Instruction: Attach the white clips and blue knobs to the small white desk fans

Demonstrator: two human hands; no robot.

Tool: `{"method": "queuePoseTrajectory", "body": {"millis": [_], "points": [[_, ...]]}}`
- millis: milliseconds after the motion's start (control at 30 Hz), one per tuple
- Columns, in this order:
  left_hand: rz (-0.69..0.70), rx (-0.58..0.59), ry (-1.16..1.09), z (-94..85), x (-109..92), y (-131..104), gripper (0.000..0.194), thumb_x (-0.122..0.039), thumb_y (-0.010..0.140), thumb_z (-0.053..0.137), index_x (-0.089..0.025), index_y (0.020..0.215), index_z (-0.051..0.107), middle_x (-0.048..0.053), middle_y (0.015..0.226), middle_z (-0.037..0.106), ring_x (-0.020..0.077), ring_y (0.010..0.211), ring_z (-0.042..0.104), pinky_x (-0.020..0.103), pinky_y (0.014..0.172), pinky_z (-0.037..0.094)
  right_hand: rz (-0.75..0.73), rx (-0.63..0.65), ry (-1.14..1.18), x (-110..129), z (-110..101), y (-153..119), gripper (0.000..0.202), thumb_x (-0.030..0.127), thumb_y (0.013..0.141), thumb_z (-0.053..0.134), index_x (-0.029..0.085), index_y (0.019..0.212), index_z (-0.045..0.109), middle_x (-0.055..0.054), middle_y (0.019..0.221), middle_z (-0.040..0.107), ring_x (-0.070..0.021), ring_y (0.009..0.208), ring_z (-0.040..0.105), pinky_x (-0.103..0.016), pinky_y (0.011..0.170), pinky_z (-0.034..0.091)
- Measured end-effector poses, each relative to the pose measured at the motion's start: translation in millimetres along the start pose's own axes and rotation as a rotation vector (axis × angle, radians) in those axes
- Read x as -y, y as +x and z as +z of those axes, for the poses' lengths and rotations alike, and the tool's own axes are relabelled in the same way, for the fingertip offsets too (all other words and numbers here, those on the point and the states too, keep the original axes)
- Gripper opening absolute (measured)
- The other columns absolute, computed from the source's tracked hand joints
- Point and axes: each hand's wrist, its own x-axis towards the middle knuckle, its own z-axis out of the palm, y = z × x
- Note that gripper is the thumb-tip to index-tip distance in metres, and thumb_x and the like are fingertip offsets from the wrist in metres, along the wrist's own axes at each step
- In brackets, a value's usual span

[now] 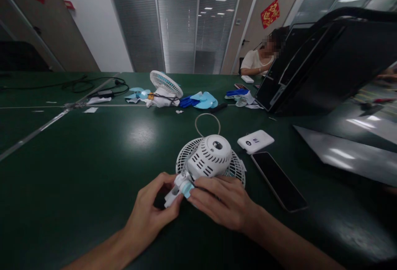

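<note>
A small white electric fan (pixel 208 160) lies grille-down on the green table in front of me, its rounded motor housing facing up. Below the housing sticks out a white clip-like bracket (pixel 172 196), pinched between the thumb and fingers of my left hand (pixel 154 204). At the joint of the bracket sits a light-blue knob (pixel 186 189). My right hand (pixel 223 200) has its fingers closed at this knob, while its back covers part of the grille. The right thumb is hidden. A pale cable (pixel 207 114) loops out behind the fan.
Right of the fan lie a white power bank (pixel 256 141) and a dark phone (pixel 279 181). Farther back are a second fan (pixel 164 90), light-blue fan blades (pixel 204 100) and gloves (pixel 242 96). A large black case (pixel 322 63) stands at right; a person (pixel 257 61) sits beyond.
</note>
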Motion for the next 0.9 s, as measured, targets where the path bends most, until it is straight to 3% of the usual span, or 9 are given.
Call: {"method": "queuePoseTrajectory", "body": {"millis": [333,567,900], "points": [[-0.001,-0.006,0.030,2.1,-1,0,0.024,-0.020,0.092,0.064,-0.024,0.115,0.059,0.001,0.096,0.068,0.0171,0.084,0.066,0.026,0.074,0.054,0.124,-0.060,-0.016,12,9,1,0.004,0.019,0.089,0.070,0.017,0.092,0.068,0.000,0.094,0.071,-0.0086,0.075,0.065,-0.025,0.067,0.049],[-0.021,-0.017,-0.011,0.3,-2,1,0.019,-0.022,0.092,0.065,-0.022,0.111,0.061,0.001,0.091,0.069,0.0172,0.079,0.067,0.026,0.071,0.055,-0.044,0.015,0.075,-6,-4,-2,0.027,0.010,0.096,0.055,0.015,0.120,0.065,-0.005,0.106,0.070,-0.0098,0.095,0.066,-0.021,0.073,0.052],[-0.009,-0.018,-0.025,-1.3,-5,0,0.027,-0.021,0.093,0.065,-0.023,0.120,0.062,0.002,0.096,0.070,0.0163,0.082,0.068,0.026,0.073,0.055,-0.047,0.035,0.075,-7,-11,4,0.023,0.012,0.100,0.050,0.014,0.117,0.066,-0.006,0.105,0.071,-0.0092,0.095,0.066,-0.019,0.076,0.055]]}}
